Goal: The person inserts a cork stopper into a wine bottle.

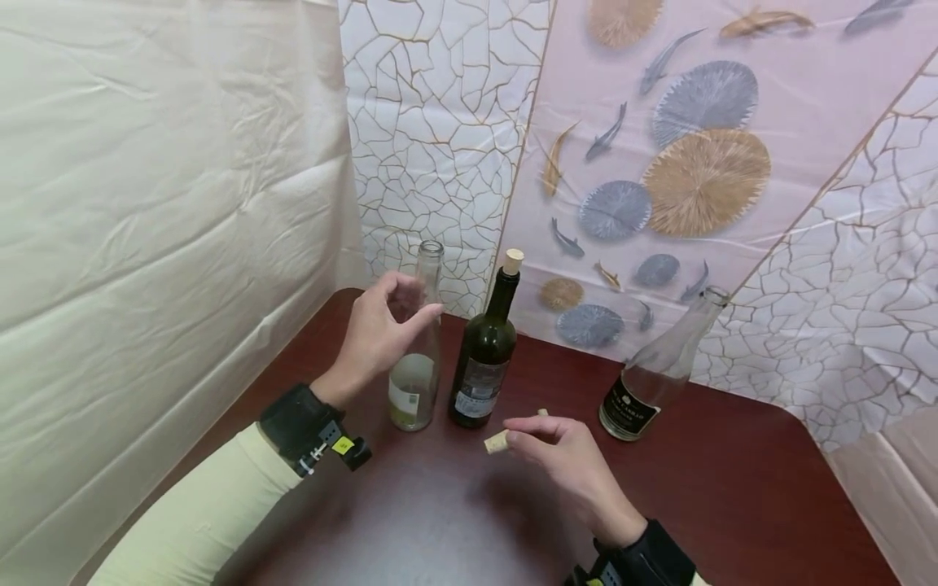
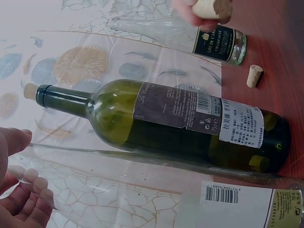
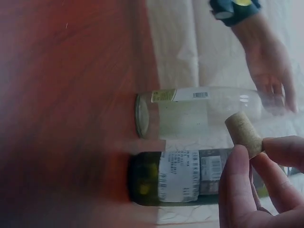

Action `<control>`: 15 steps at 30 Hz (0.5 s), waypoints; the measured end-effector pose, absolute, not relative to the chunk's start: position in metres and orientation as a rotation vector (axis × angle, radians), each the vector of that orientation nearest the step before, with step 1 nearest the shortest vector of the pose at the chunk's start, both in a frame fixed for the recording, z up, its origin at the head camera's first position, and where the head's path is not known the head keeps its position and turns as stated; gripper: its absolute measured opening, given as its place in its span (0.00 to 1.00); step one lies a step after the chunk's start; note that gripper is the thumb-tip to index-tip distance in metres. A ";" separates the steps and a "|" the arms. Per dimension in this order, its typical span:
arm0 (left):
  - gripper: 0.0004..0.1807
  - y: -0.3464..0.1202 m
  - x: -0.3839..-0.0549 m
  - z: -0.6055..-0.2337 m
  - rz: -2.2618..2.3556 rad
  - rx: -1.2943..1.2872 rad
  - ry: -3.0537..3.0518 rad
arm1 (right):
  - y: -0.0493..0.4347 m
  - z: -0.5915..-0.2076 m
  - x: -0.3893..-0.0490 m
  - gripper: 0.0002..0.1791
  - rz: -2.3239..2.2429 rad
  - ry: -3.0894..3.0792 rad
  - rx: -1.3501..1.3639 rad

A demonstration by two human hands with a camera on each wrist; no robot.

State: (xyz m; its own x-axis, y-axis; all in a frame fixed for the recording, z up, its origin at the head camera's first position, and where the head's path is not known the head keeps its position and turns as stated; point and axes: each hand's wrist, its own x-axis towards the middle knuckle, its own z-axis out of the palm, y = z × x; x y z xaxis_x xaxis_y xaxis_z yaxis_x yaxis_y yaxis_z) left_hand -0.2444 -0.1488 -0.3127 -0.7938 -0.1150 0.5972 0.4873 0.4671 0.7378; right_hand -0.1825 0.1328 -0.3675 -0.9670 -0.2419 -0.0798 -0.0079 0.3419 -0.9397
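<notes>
My left hand [image 1: 384, 330] is at the neck of a clear glass bottle [image 1: 414, 387] with a pale label. Its fingers curl around the neck, partly seen through the glass in the left wrist view; the bottle's mouth is uncorked. My right hand [image 1: 567, 460] pinches a cork [image 3: 243, 134] between thumb and fingers, above the table in front of the bottles. Just right of the clear bottle stands a dark green wine bottle [image 1: 484, 362], upright, with a cork [image 1: 513, 261] in its mouth. Another cork [image 2: 254, 76] is on the table behind the right hand.
An uncorked clear champagne bottle [image 1: 659, 366] with a black label stands at the back right. The dark red table [image 1: 410, 521] has cloth hangings behind it and a pale cloth wall [image 1: 176, 203] on the left.
</notes>
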 end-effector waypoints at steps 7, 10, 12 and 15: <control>0.22 -0.147 -0.246 -0.314 -1.373 -0.354 -2.088 | 0.108 -0.337 -0.199 0.07 -1.303 2.889 -0.899; 0.21 -0.149 -0.245 -0.315 -1.378 -0.360 -2.072 | 0.096 -0.315 -0.204 0.07 -1.210 2.930 -1.118; 0.21 -0.150 -0.245 -0.315 -1.377 -0.360 -2.071 | 0.089 -0.298 -0.206 0.08 -1.143 2.934 -1.220; 0.22 -0.152 -0.246 -0.316 -1.373 -0.358 -2.077 | 0.079 -0.274 -0.210 0.09 -1.004 2.963 -1.335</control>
